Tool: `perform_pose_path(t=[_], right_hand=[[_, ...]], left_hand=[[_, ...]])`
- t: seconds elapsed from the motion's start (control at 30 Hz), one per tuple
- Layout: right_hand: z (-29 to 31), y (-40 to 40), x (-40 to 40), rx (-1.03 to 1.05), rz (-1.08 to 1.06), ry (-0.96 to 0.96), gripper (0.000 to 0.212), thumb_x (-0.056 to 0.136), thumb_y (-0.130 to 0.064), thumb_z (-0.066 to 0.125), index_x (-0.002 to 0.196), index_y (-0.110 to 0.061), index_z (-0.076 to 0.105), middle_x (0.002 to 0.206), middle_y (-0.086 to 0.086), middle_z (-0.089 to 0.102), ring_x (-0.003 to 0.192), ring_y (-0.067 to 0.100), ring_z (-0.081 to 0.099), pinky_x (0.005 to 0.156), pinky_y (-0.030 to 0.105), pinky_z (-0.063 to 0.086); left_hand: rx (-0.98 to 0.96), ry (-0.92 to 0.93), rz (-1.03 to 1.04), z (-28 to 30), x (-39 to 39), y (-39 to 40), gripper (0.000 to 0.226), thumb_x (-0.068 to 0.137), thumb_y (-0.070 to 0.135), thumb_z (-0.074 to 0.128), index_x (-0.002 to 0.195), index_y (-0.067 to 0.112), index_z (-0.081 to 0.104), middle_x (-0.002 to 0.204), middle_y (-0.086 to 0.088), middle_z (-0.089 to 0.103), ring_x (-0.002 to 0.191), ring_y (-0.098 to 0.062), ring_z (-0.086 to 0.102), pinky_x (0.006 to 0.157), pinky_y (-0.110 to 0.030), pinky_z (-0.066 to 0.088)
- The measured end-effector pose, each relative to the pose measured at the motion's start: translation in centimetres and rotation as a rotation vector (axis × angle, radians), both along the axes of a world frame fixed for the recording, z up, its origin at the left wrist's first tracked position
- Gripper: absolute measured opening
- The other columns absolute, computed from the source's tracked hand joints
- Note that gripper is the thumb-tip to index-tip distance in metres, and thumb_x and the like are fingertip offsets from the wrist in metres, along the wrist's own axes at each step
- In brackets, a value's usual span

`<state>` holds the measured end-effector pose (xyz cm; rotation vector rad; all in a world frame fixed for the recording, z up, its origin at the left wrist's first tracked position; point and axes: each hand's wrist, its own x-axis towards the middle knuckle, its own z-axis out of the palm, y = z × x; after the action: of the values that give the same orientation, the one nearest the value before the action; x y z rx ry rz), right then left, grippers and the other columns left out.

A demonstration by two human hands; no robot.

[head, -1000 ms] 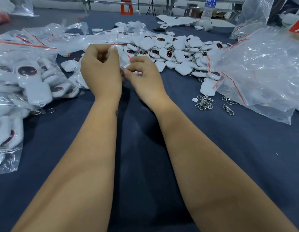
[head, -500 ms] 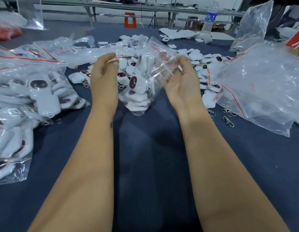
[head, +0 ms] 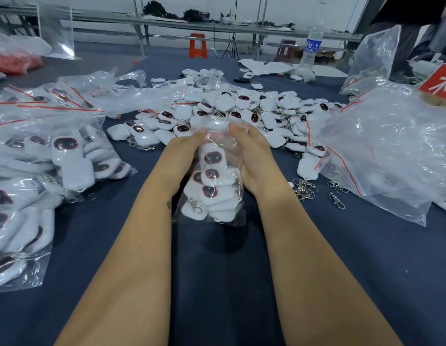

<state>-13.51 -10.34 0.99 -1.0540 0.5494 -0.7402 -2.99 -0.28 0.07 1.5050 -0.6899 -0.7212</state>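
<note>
Plastic bag of keychains point(head: 212, 186) looks full; left hand point(head: 184, 151) and right hand point(head: 251, 156) grip its mouth, likely sealing. Next: lay it by packed bags point(head: 42, 158) at nine o'clock.

Centre of the frame: clear bag point(head: 224, 143) of white tags point(head: 212, 158), each with a dark oval face ringed in red, over a dark navy cloth point(head: 217, 283). Same white and red-ringed dark on the loose pile point(head: 241, 106) above centre and in the clear bags point(head: 42, 151) at left, those striped thin red along the seal, as on the large clear bag point(head: 391, 151) at right. Silvery clasps point(head: 304, 188) right of centre; orange stool point(head: 198, 46) and blue-labelled clear bottle point(head: 311, 43) at top, red sign point(head: 439, 83) with white characters at upper right
</note>
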Motion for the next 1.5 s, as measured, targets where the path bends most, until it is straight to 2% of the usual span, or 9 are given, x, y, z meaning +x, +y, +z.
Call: perform_pose_path(t=[0.1, 0.23, 0.37, 0.5, 0.7, 0.93, 1.07, 1.23, 1.5], right_hand=[[-0.8, -0.2, 0.3, 0.0, -0.046, 0.074, 0.032, 0.092, -0.019, 0.067, 0.118, -0.001, 0.06, 0.11, 0.019, 0.07, 0.093, 0.03, 0.072, 0.087, 0.046, 0.058], [-1.0, -0.5, 0.1, -0.001, -0.153, 0.087, 0.023, 0.094, -0.016, 0.065, 0.091, 0.006, 0.064, 0.103, 0.026, 0.07, 0.082, 0.029, 0.066, 0.085, 0.046, 0.057], [-0.7, -0.7, -0.3, 0.004, -0.155, 0.029, 0.019, 0.098, -0.016, 0.059, 0.081, -0.007, 0.065, 0.074, 0.007, 0.064, 0.057, 0.015, 0.059, 0.049, 0.024, 0.051], [-0.4, -0.6, -0.5, 0.002, -0.168, 0.012, 0.014, 0.097, -0.018, 0.061, 0.09, -0.008, 0.066, 0.064, -0.001, 0.063, 0.047, 0.008, 0.058, 0.042, 0.02, 0.046], [-0.4, -1.0, -0.4, -0.019, -0.217, 0.027, 0.017, 0.094, -0.008, 0.063, 0.078, -0.011, 0.068, 0.066, -0.004, 0.067, 0.06, 0.007, 0.06, 0.068, 0.024, 0.054], [-0.3, -0.9, -0.6, 0.031, -0.21, -0.029, 0.011, 0.092, -0.002, 0.063, 0.084, -0.006, 0.07, 0.067, 0.0, 0.067, 0.056, 0.005, 0.061, 0.06, 0.018, 0.053], [-0.5, -1.0, -0.5, 0.065, -0.263, -0.05, 0.013, 0.09, 0.002, 0.064, 0.102, 0.004, 0.069, 0.072, 0.003, 0.066, 0.057, 0.004, 0.06, 0.06, 0.014, 0.053], [-0.6, -0.9, -0.5, -0.032, -0.188, -0.003, 0.014, 0.091, 0.001, 0.063, 0.081, -0.006, 0.07, 0.067, 0.002, 0.065, 0.061, 0.009, 0.058, 0.065, 0.019, 0.052], [-0.7, -1.1, -0.3, -0.019, -0.237, -0.028, 0.016, 0.09, 0.002, 0.063, 0.077, -0.007, 0.067, 0.062, 0.0, 0.063, 0.06, 0.009, 0.057, 0.073, 0.023, 0.051]], left_hand=[[-0.021, -0.002, 0.127, -0.1, -0.3, -0.7, 0.032, 0.094, 0.035, 0.062, 0.083, 0.008, 0.075, 0.071, -0.006, 0.071, 0.06, -0.018, 0.065, 0.067, -0.029, 0.052], [-0.213, 0.244, 0.116, 0.0, -0.4, -0.9, 0.021, 0.098, 0.019, 0.056, 0.096, 0.009, 0.074, 0.087, -0.01, 0.075, 0.074, -0.023, 0.071, 0.072, -0.033, 0.059], [-0.305, 0.444, 0.078, 0.4, -0.1, -1.3, 0.031, 0.101, 0.034, 0.049, 0.093, 0.011, 0.069, 0.084, -0.01, 0.076, 0.072, -0.024, 0.072, 0.061, -0.033, 0.059], [-0.309, 0.433, 0.129, 0.0, 0.1, -1.5, 0.03, 0.1, 0.031, 0.053, 0.09, 0.01, 0.071, 0.088, -0.014, 0.074, 0.08, -0.029, 0.071, 0.078, -0.043, 0.059], [-0.347, 0.341, 0.301, -0.3, 0.5, -1.4, 0.014, 0.094, 0.015, 0.065, 0.079, 0.012, 0.065, 0.069, -0.002, 0.071, 0.061, -0.017, 0.064, 0.055, -0.025, 0.054], [-0.337, 0.297, 0.389, -0.7, 0.8, -1.3, 0.023, 0.086, 0.015, 0.076, 0.063, 0.017, 0.075, 0.064, 0.001, 0.072, 0.058, -0.011, 0.063, 0.061, -0.023, 0.057], [-0.337, 0.305, 0.357, -0.7, 0.9, -1.3, 0.018, 0.09, 0.014, 0.071, 0.072, 0.013, 0.072, 0.065, 0.002, 0.072, 0.058, -0.009, 0.063, 0.061, -0.023, 0.056], [-0.376, 0.339, 0.343, -0.6, 0.7, -1.1, 0.024, 0.091, 0.016, 0.069, 0.068, 0.015, 0.072, 0.064, 0.002, 0.07, 0.056, -0.009, 0.063, 0.061, -0.024, 0.056], [-0.314, 0.266, 0.222, -0.9, 0.7, -1.1, 0.018, 0.086, 0.024, 0.075, 0.07, 0.015, 0.078, 0.075, -0.006, 0.07, 0.073, -0.023, 0.06, 0.075, -0.036, 0.053]])
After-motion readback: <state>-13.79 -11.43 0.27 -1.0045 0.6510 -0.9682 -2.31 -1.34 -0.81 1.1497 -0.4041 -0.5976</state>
